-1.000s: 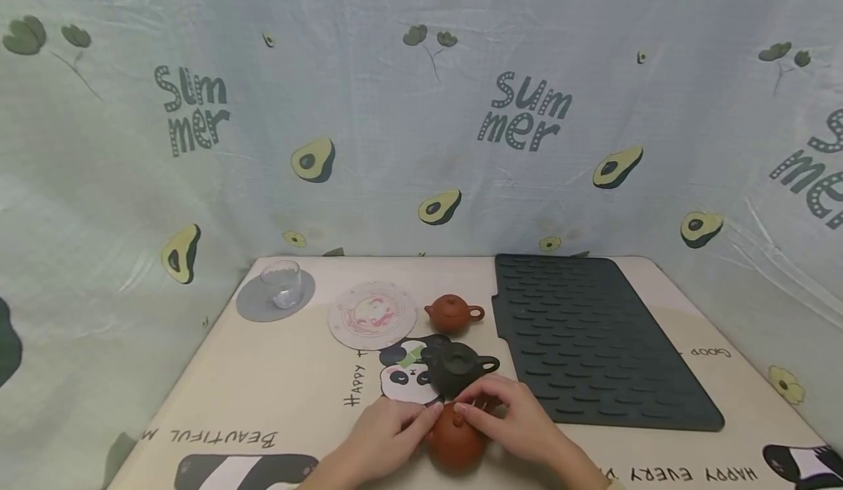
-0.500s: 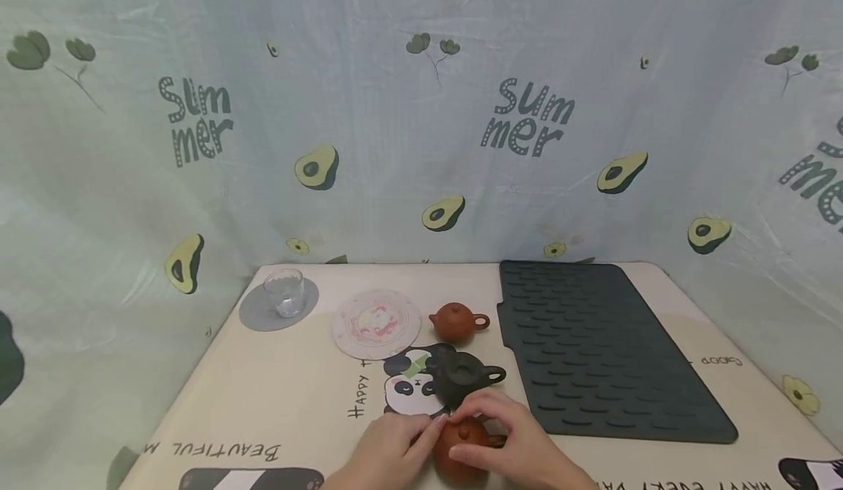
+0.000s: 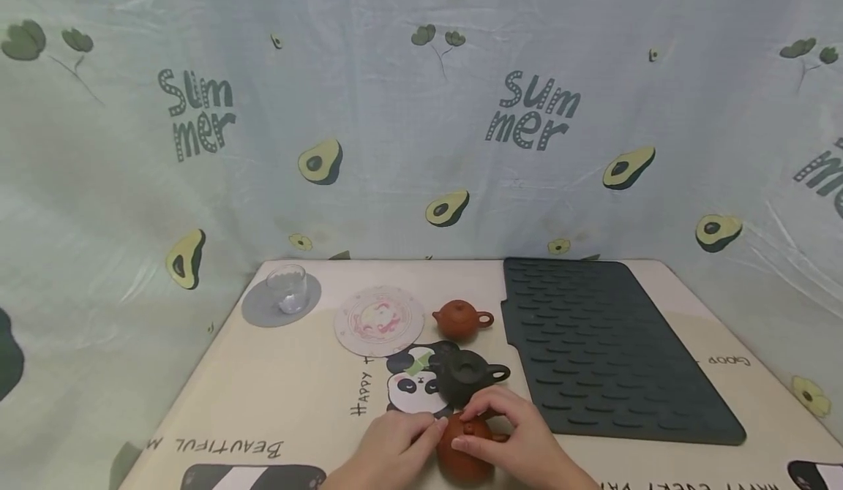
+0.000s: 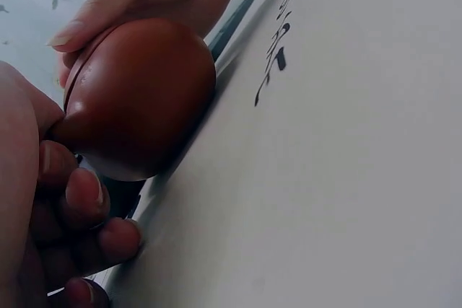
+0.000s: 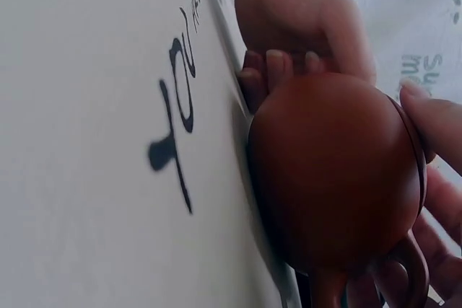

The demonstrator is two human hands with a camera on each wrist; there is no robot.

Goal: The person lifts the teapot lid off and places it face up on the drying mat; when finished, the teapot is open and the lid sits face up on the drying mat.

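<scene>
A reddish-brown clay teapot (image 3: 463, 468) sits on the table close to me, its spout pointing left and its handle (image 5: 416, 272) right. My left hand (image 3: 394, 446) pinches the spout (image 4: 70, 130) between thumb and forefinger, the other fingers curled below. My right hand (image 3: 523, 435) spans the lid (image 3: 476, 428), with its thumb on the near side and forefinger on the far side of the knob. The lid appears seated on the pot. Just beyond stands a black teapot (image 3: 466, 374); a smaller reddish-brown teapot (image 3: 459, 320) is farther back.
A dark ridged mat (image 3: 606, 351) covers the table's right side. Left of the small teapot lies a round pink-patterned mat (image 3: 352, 329). At the back left, a clear glass cup (image 3: 290, 290) stands on a grey coaster (image 3: 257, 313). A printed curtain (image 3: 382, 95) hangs behind.
The right thumb has shifted from beside the knob to the lid's near side, and the fingers have spread around the lid. My left hand keeps to the spout. The head view has shifted slightly.
</scene>
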